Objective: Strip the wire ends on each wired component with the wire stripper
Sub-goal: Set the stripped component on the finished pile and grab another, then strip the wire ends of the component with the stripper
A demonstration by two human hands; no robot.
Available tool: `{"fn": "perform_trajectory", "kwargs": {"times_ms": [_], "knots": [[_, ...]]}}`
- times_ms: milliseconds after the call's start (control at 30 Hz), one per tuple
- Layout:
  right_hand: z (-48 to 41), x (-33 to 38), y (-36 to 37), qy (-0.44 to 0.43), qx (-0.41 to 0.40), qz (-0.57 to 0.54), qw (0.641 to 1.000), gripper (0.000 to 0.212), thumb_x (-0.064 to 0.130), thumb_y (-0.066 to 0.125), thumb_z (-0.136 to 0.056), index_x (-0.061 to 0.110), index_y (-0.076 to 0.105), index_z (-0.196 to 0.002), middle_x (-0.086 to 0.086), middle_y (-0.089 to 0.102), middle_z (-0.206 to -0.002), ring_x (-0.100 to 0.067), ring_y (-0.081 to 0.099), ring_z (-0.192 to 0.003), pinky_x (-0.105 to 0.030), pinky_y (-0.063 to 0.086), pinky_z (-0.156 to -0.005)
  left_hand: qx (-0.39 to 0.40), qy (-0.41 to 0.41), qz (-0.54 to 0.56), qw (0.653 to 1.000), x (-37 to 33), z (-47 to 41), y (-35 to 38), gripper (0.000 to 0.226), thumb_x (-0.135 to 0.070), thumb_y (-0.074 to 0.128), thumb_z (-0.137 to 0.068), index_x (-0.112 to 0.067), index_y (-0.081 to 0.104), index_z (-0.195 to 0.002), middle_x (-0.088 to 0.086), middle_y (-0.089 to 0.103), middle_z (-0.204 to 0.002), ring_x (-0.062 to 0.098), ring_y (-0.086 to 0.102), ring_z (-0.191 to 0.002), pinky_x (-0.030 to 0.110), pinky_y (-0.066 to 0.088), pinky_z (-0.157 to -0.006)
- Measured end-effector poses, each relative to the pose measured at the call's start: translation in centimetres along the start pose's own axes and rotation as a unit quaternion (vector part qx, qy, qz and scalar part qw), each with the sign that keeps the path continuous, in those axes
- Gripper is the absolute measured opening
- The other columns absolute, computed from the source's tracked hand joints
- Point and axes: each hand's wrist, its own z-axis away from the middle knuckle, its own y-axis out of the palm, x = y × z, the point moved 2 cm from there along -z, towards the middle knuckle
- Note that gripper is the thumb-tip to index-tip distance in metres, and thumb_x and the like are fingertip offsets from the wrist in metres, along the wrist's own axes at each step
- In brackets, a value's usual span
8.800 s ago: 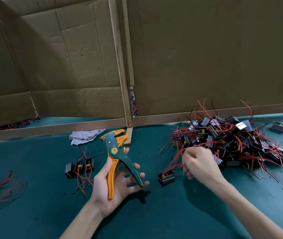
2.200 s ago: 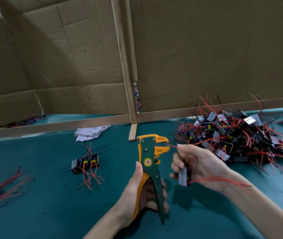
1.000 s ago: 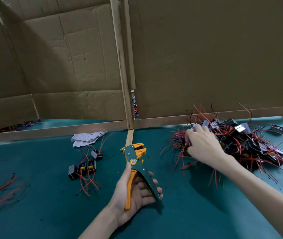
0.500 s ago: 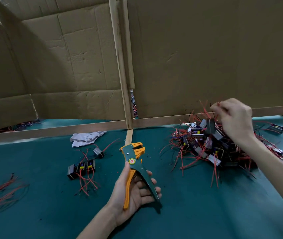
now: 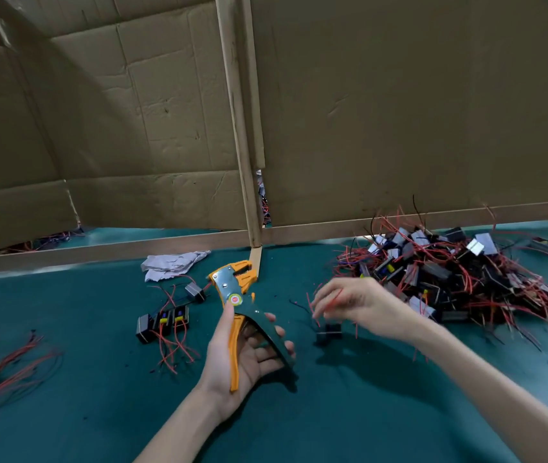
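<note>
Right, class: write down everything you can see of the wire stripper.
The wire stripper has an orange head with a grey metal side plate, a round red-and-yellow sticker at the pivot, and two plastic-looking handles, one orange, one dark green, spread apart. It points up and away, towards the cardboard wall, above the teal mat. The left hand holds it: thumb along the side reaching the sticker, fingers curled round the green handle.

Right hand (image 5: 356,305) has brought a component (image 5: 329,330) from the pile (image 5: 449,272).

Left hand (image 5: 253,362) holds stripper (image 5: 230,289), right hand (image 5: 363,305) pinches wire (image 5: 332,299)
</note>
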Motion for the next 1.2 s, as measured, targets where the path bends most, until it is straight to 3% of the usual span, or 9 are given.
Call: {"fn": "perform_trajectory", "kwargs": {"times_ms": [200,267,333,400,467,633,833,967,1200], "knots": [[1.1,-1.1,0.1,0.101,0.117,-0.102,0.983,0.039,-0.023,0.051,-0.082,0.008,0.074,-0.090,-0.011,0.074,-0.090,-0.014,0.070,-0.085,-0.027,0.054,-0.084,-0.004,0.024,-0.031,0.999,-0.6,-0.3,-0.9,0.068,-0.063,0.048,-0.081,0.002,0.065,-0.096,0.022,0.064,-0.083,0.039,0.065,-0.074,0.050,0.055,-0.073],[1.2,-1.4,0.0,0.142,0.070,-0.174,0.972,0.044,-0.029,0.038,-0.080,0.001,0.068,-0.092,-0.016,0.072,-0.089,-0.021,0.070,-0.084,-0.037,0.057,-0.085,0.002,0.023,-0.041,0.999,-0.5,-0.2,-0.7,0.070,-0.063,0.047,-0.081,0.002,0.064,-0.099,0.022,0.064,-0.084,0.040,0.065,-0.076,0.049,0.055,-0.072],[0.9,-1.6,0.5,0.172,-0.018,-0.222,0.960,0.025,-0.022,0.045,-0.086,-0.002,0.058,-0.092,-0.017,0.066,-0.088,-0.024,0.065,-0.078,-0.041,0.059,-0.077,0.007,0.022,-0.055,0.998,-0.5,0.0,-0.7,0.071,-0.064,0.046,-0.080,0.002,0.064,-0.100,0.021,0.064,-0.085,0.040,0.066,-0.078,0.047,0.056,-0.069],[0.5,-1.8,1.4,0.174,-0.067,-0.152,0.971,0.011,-0.006,0.059,-0.089,0.002,0.058,-0.096,-0.010,0.063,-0.087,-0.019,0.062,-0.077,-0.033,0.058,-0.073,0.009,0.022,-0.064,0.998,-0.5,0.0,-0.7,0.071,-0.064,0.045,-0.080,0.001,0.065,-0.099,0.021,0.064,-0.085,0.040,0.066,-0.079,0.044,0.056,-0.067],[0.2,-1.8,2.4,0.158,-0.034,-0.060,0.985,0.015,0.008,0.067,-0.088,0.011,0.065,-0.102,0.002,0.066,-0.088,-0.008,0.061,-0.079,-0.021,0.052,-0.077,0.008,0.022,-0.066,0.998,-0.5,0.1,-0.5,0.071,-0.064,0.045,-0.079,0.001,0.066,-0.097,0.021,0.064,-0.084,0.040,0.066,-0.078,0.044,0.056,-0.065],[0.4,-1.7,3.8,0.150,-0.037,0.017,0.988,0.008,0.016,0.066,-0.090,0.015,0.074,-0.088,0.012,0.069,-0.074,0.007,0.056,-0.064,-0.010,0.043,-0.068,0.004,0.029,-0.052,0.998,-0.6,0.1,-0.6,0.070,-0.063,0.048,-0.079,0.002,0.066,-0.097,0.021,0.064,-0.084,0.040,0.065,-0.076,0.045,0.055,-0.068],[1.6,-1.4,3.3,0.181,-0.067,-0.201,0.960,0.018,0.010,0.050,-0.098,0.008,0.061,-0.084,-0.008,0.073,-0.082,-0.015,0.065,-0.081,-0.022,0.049,-0.079,0.046,0.015,-0.079,0.996,-0.7,0.4,-0.5,0.069,-0.063,0.045,-0.081,0.001,0.066,-0.098,0.022,0.062,-0.086,0.040,0.065,-0.079,0.047,0.055,-0.071],[2.1,-1.2,2.1,0.191,-0.104,-0.371,0.903,0.028,0.012,0.049,-0.095,0.012,0.054,-0.068,-0.013,0.060,-0.066,-0.028,0.054,-0.069,-0.048,0.046,-0.087,0.115,-0.029,-0.127,0.985,-0.7,0.8,-0.2,0.071,-0.065,0.037,-0.085,-0.002,0.066,-0.100,0.020,0.062,-0.088,0.040,0.064,-0.079,0.046,0.054,-0.074],[2.6,0.0,1.5,0.150,-0.067,-0.499,0.851,0.024,0.020,0.053,-0.087,0.014,0.050,-0.064,-0.022,0.065,-0.079,-0.029,0.065,-0.074,-0.045,0.056,-0.080,0.202,-0.109,-0.175,0.957,1.1,1.7,1.1,0.078,-0.077,0.046,-0.073,-0.007,0.068,-0.099,0.019,0.064,-0.089,0.036,0.067,-0.079,0.039,0.054,-0.074]]}}
